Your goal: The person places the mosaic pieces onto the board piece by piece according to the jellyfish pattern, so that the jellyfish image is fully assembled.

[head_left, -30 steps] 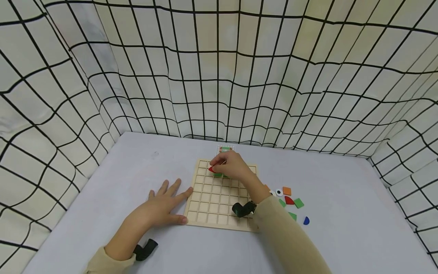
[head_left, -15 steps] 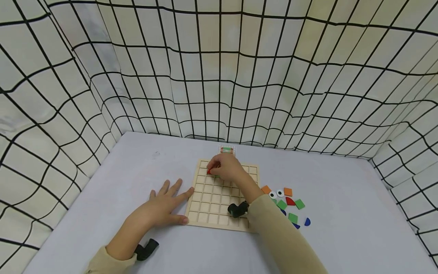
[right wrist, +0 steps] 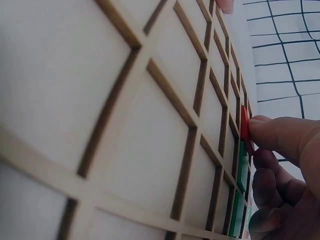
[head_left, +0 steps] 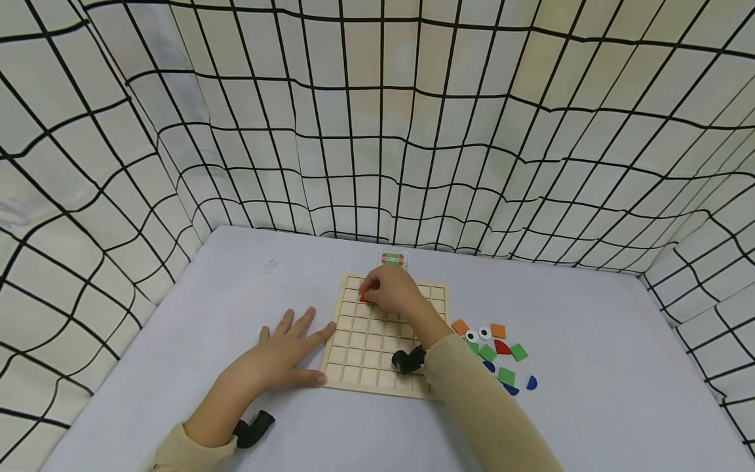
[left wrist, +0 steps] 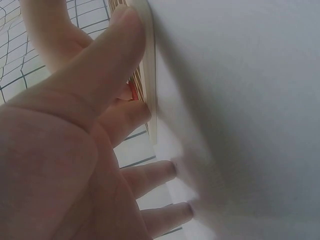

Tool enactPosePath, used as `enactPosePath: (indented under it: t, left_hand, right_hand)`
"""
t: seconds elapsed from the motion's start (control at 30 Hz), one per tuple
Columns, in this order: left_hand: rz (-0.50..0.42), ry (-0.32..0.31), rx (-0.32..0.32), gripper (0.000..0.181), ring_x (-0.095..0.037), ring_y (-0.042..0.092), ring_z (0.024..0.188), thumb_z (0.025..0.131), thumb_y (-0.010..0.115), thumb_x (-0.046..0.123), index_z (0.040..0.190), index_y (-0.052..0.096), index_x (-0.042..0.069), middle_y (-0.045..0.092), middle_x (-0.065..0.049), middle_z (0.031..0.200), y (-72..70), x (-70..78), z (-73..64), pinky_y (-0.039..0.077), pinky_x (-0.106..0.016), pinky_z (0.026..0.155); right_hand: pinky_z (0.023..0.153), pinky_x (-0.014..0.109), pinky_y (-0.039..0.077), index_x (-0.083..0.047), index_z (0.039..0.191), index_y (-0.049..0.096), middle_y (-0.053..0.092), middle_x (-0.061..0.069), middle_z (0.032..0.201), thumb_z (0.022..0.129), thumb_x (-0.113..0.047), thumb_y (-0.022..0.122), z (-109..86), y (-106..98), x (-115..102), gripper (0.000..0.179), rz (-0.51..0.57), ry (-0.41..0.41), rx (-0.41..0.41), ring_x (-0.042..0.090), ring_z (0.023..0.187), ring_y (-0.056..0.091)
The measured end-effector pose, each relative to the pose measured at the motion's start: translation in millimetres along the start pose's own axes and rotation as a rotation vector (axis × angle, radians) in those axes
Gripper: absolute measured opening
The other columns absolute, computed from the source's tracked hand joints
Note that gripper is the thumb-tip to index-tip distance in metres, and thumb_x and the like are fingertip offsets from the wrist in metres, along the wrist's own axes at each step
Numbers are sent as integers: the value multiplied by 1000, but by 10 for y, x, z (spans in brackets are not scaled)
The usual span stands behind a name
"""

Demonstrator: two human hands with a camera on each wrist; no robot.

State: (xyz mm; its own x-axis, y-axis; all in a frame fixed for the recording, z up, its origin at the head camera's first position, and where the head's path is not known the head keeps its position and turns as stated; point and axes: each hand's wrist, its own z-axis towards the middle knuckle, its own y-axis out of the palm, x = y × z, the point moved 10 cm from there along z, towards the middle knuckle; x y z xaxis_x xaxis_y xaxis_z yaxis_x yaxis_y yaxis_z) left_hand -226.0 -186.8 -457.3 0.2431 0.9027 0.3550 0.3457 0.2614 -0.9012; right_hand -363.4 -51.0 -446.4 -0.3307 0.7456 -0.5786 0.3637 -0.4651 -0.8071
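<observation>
A wooden grid board (head_left: 356,341) lies on the white table in the head view. My right hand (head_left: 394,288) reaches over its far rows. Thumb and fingers pinch a small red piece (right wrist: 244,124), which sits at a far-left square beside green pieces (right wrist: 242,170) in the right wrist view. Whether the red piece lies flat in its square I cannot tell. My left hand (head_left: 277,359) is spread on the table at the board's left side. Its thumb and index finger touch the board's edge (left wrist: 149,60); the other fingers rest on the tabletop.
Right of the board lie loose flat pieces: orange squares (head_left: 498,331), green squares (head_left: 506,376), a red quarter-circle (head_left: 502,347), blue half-circles (head_left: 532,383) and white eye discs (head_left: 485,333). A small pattern card (head_left: 392,257) lies behind the board. Black netting over white cloth surrounds the table.
My right hand has shifted slightly left and nearer with the red piece, bringing it down to the board, then stays nearly still. The left hand keeps its place.
</observation>
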Motion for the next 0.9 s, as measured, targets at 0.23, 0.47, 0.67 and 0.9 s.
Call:
enactPosePath:
  t: [0.23,0.47,0.67,0.9]
  left_hand:
    - [-4,0,-6,90,-59,10,146,80,74,57,155,38,22,19,-26,163,-5,8,-3,16,-84,99]
    - [0,-3,-14,90,-58,11,146,80,73,58,155,38,22,20,-25,163,-6,31,-6,17,-84,99]
    - [10,-8,-11,90,-59,12,145,80,74,58,155,39,23,20,-25,163,-12,37,-4,17,-84,99]
    - [12,-19,-12,91,-58,12,146,79,74,58,155,38,23,20,-24,163,-9,24,-4,16,-84,99]
  right_hand:
    - [74,31,50,-21,96,75,68,-9,89,95,-23,70,16,14,7,6,-1,-8,5,12,80,59]
    - [77,32,50,-24,95,77,69,-10,90,94,-26,70,14,14,47,7,-28,13,12,11,82,59]
    - [80,33,50,-26,98,78,69,-8,97,93,-25,72,4,13,73,8,-19,-1,22,12,89,61]
    - [75,34,51,-18,117,71,64,-3,102,96,-26,66,-134,-119,116,22,115,-54,63,16,89,60]
